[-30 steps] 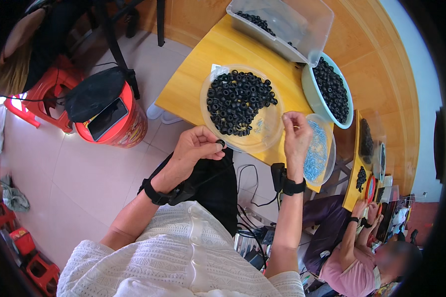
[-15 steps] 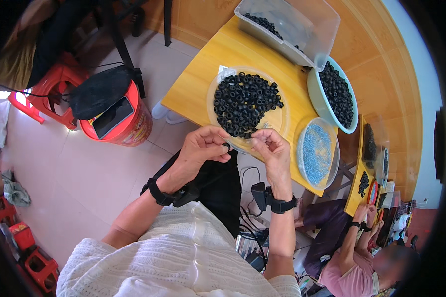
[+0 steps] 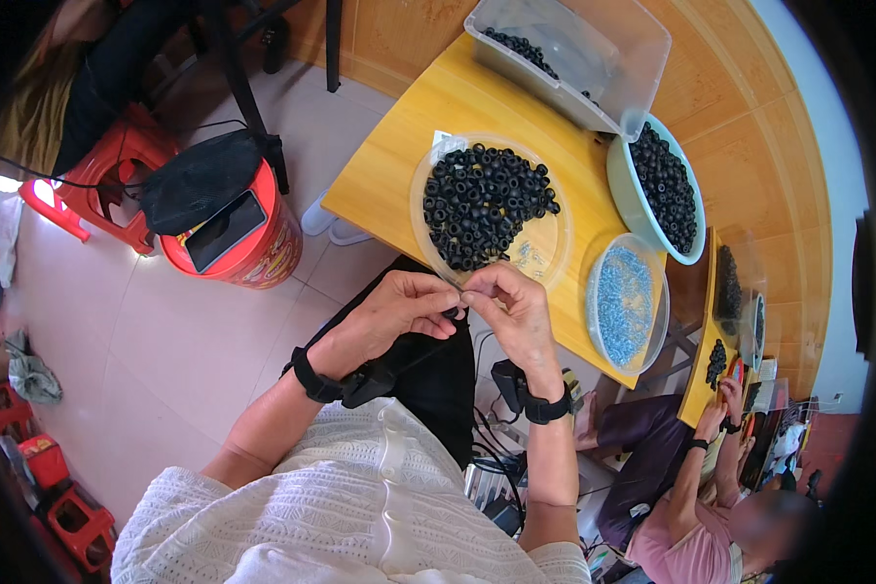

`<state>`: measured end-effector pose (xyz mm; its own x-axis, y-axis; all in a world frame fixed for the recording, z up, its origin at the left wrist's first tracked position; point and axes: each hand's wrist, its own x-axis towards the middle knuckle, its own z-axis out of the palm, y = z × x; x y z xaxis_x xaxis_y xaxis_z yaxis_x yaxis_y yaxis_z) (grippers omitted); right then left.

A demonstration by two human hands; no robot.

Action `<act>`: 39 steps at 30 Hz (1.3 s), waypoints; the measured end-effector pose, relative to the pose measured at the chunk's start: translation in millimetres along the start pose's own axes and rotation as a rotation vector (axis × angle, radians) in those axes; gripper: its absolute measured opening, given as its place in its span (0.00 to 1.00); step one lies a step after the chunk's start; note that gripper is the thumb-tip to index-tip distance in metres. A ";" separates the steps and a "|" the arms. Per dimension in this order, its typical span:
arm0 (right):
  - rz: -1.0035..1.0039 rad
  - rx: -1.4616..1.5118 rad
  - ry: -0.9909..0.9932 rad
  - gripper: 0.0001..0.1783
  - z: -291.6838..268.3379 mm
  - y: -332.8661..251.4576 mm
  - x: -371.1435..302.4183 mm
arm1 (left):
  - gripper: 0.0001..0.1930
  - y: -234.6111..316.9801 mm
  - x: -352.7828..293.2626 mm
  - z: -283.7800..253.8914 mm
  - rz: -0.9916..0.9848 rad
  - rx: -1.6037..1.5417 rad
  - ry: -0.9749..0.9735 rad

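My left hand (image 3: 399, 311) is closed in a pinch around a small black ring-shaped part (image 3: 451, 312), mostly covered by the fingers. Against its fingertips, my right hand (image 3: 511, 316) is closed with thumb and forefinger pressed together; whatever they hold is too small to make out. Both hands are just off the near edge of a round clear tray (image 3: 558, 243). Heaped in the tray are many black ring-shaped parts (image 3: 477, 200), with a few tiny clear bits (image 3: 528, 255) beside them. To the right, a round clear container holds tiny pale blue pieces (image 3: 623, 302).
A pale green basin (image 3: 621, 185) of black parts and a clear plastic bin (image 3: 618, 68) stand on the yellow table (image 3: 389, 161). Left of the table is a red bucket (image 3: 277, 238) with a phone (image 3: 224, 232) on top. Another person (image 3: 696, 530) works at lower right.
My right hand has moved left and slightly down from the tray's edge, and its fingertips now meet those of my left hand. The left hand still has the black part.
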<state>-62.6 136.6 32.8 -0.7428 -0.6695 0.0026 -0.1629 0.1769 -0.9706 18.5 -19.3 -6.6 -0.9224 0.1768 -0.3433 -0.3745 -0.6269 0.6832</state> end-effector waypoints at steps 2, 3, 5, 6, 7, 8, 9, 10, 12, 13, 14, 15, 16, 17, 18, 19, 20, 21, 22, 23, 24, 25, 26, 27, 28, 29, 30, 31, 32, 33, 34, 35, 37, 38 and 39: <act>0.017 0.027 0.011 0.05 0.9 3.0 -1.7 | 0.10 -2.1 0.6 -1.5 0.003 0.006 -0.001; 0.033 0.055 0.020 0.06 1.7 4.7 -2.5 | 0.10 -3.3 1.3 -2.6 0.008 0.011 0.000; -0.014 -0.006 0.066 0.07 3.7 4.8 -4.8 | 0.10 -5.0 3.1 -3.6 0.010 -0.011 0.014; -0.061 -0.066 0.109 0.09 4.9 4.6 -5.7 | 0.09 -5.7 3.8 -4.4 0.014 -0.035 0.030; -0.061 -0.065 0.109 0.09 5.8 1.5 -6.4 | 0.09 -6.4 4.6 -5.5 0.014 -0.034 0.031; -0.140 -0.211 0.101 0.10 6.7 -4.4 -7.1 | 0.09 -6.9 5.2 -6.9 0.021 -0.042 0.030; -0.217 -0.359 0.095 0.11 7.6 -9.0 -8.5 | 0.09 -7.2 5.4 -7.3 0.028 -0.049 0.026; -0.217 -0.359 0.096 0.11 9.5 -11.2 -10.1 | 0.09 -7.3 5.1 -7.4 0.028 -0.048 0.025; -0.194 -0.406 0.118 0.12 12.6 -13.4 -13.3 | 0.09 -7.5 4.9 -7.2 0.018 -0.029 0.017; -0.195 -0.407 0.120 0.12 12.0 -12.1 -14.4 | 0.09 -7.4 4.7 -6.7 0.018 -0.028 0.016; -0.231 -0.450 0.114 0.12 11.1 -9.8 -15.4 | 0.09 -7.1 4.0 -5.9 0.007 -0.010 0.017; -0.267 -0.492 0.106 0.12 10.5 -8.8 -15.9 | 0.09 -6.4 3.3 -5.4 -0.003 0.008 0.019; -0.268 -0.492 0.108 0.12 10.2 -9.2 -16.4 | 0.09 -6.1 2.9 -5.2 -0.003 0.009 0.018; -0.254 -0.497 0.099 0.11 9.9 -9.7 -16.9 | 0.09 -5.8 2.5 -5.1 -0.005 0.012 0.013; -0.240 -0.503 0.089 0.11 9.8 -10.1 -17.6 | 0.09 -5.7 2.1 -4.9 -0.007 0.015 0.009; -0.241 -0.503 0.090 0.11 10.6 -10.1 -18.3 | 0.09 -5.5 2.1 -4.7 -0.008 0.015 0.008; -0.245 -0.483 0.102 0.11 12.4 -9.8 -18.9 | 0.09 -5.2 2.2 -4.6 -0.009 0.018 0.010; -0.250 -0.463 0.113 0.10 14.3 -9.3 -19.3 | 0.09 -5.1 2.2 -4.7 -0.010 0.020 0.013; -0.250 -0.462 0.113 0.10 15.8 -8.7 -19.5 | 0.09 -5.5 2.1 -4.9 -0.010 0.021 0.013; -0.269 -0.478 0.125 0.10 17.3 -8.1 -19.8 | 0.09 -6.3 2.3 -5.4 -0.004 0.028 0.015; -0.287 -0.494 0.138 0.10 18.2 -7.6 -20.0 | 0.09 -7.0 2.7 -5.9 0.001 0.034 0.016; -0.287 -0.494 0.138 0.10 18.7 -7.2 -20.2 | 0.09 -7.6 3.1 -6.7 0.000 0.034 0.016; -0.286 -0.491 0.147 0.11 19.1 -6.7 -20.4 | 0.09 -8.1 3.6 -7.7 -0.002 0.037 0.014; -0.284 -0.487 0.156 0.11 19.7 -6.2 -20.8 | 0.09 -8.8 3.9 -8.6 -0.005 0.039 0.012; -0.283 -0.487 0.156 0.11 20.5 -6.0 -21.6 | 0.09 -9.2 4.4 -9.3 -0.007 0.039 0.013; -0.232 -0.451 0.172 0.10 21.4 -6.0 -22.5 | 0.09 -9.5 5.0 -10.0 0.000 0.045 0.011; -0.181 -0.416 0.189 0.10 21.7 -6.2 -22.9 | 0.09 -9.3 5.4 -10.2 0.006 0.051 0.009; -0.180 -0.416 0.189 0.10 21.4 -6.2 -23.0 | 0.09 -9.1 5.4 -10.1 0.005 0.051 0.009; -0.202 -0.430 0.183 0.10 21.0 -6.2 -22.9 | 0.09 -8.7 5.2 -9.7 0.003 0.051 0.007; -0.223 -0.443 0.177 0.10 20.7 -6.1 -22.8 | 0.09 -8.6 5.1 -9.6 0.000 0.050 0.005; -0.222 -0.443 0.177 0.10 20.9 -6.3 -22.8 | 0.09 -8.8 5.1 -9.5 -0.001 0.050 0.005; -0.221 -0.446 0.181 0.10 21.5 -6.7 -22.8 | 0.09 -9.1 5.0 -9.4 -0.001 0.046 0.004; -0.220 -0.448 0.184 0.09 21.5 -5.3 -23.0 | 0.09 -9.6 4.9 -9.5 -0.001 0.042 0.005; -0.235 -0.495 0.208 0.09 20.3 -2.2 -22.9 | 0.10 -9.6 5.5 -9.7 -0.005 0.035 0.025; -0.249 -0.543 0.232 0.09 19.1 0.3 -22.8 | 0.10 -9.3 6.2 -9.9 -0.010 0.029 0.045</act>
<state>-33.3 138.2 27.9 -0.7516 -0.5748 0.3236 -0.6093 0.4169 -0.6745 17.2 -19.8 -21.5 -0.9134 0.1481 -0.3791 -0.3872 -0.6029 0.6976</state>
